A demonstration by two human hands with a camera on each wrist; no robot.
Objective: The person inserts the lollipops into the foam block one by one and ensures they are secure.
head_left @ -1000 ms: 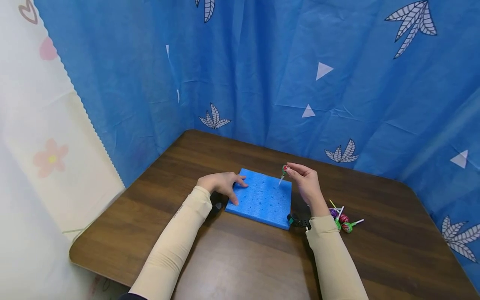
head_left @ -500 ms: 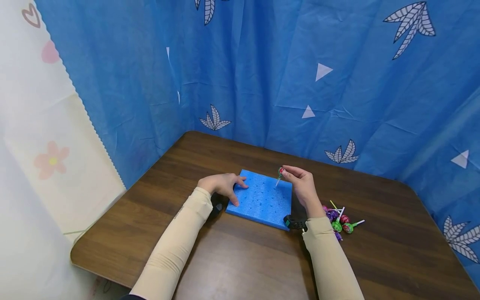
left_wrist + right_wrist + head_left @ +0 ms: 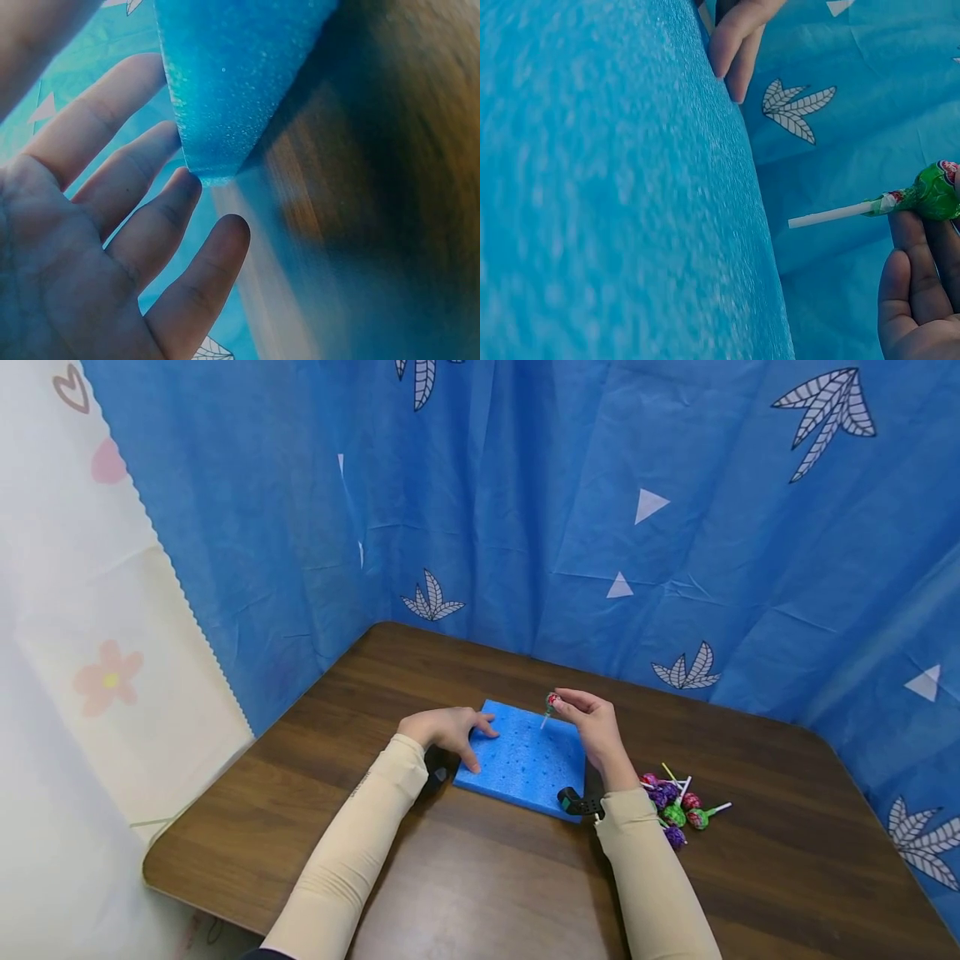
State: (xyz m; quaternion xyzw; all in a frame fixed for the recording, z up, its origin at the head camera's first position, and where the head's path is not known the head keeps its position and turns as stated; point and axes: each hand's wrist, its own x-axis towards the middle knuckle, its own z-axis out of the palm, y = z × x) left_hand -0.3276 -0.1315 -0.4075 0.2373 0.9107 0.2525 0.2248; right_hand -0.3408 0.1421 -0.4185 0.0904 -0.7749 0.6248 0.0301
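A flat blue foam board (image 3: 517, 760) dotted with small holes lies on the table. My left hand (image 3: 446, 731) rests at its left side, fingers spread over the edge; in the left wrist view its fairly straight fingers (image 3: 124, 169) touch the foam's edge. My right hand (image 3: 596, 727) pinches a lollipop (image 3: 552, 700) by its red and green wrapped head, above the back part of the board. The white stick (image 3: 829, 216) points down toward the foam. Through the right wrist view a gap shows between stick tip and foam edge; its exact height is unclear.
A pile of several wrapped lollipops (image 3: 675, 814), purple, green and red, lies right of my right forearm. The brown wooden table (image 3: 465, 877) ends at a blue leaf-patterned curtain (image 3: 525, 527). Black wrist devices (image 3: 573, 802) sit near the board.
My right hand has moved left over the board with the lollipop. More of the lollipop pile now shows beside the forearm. The left hand stays in place.
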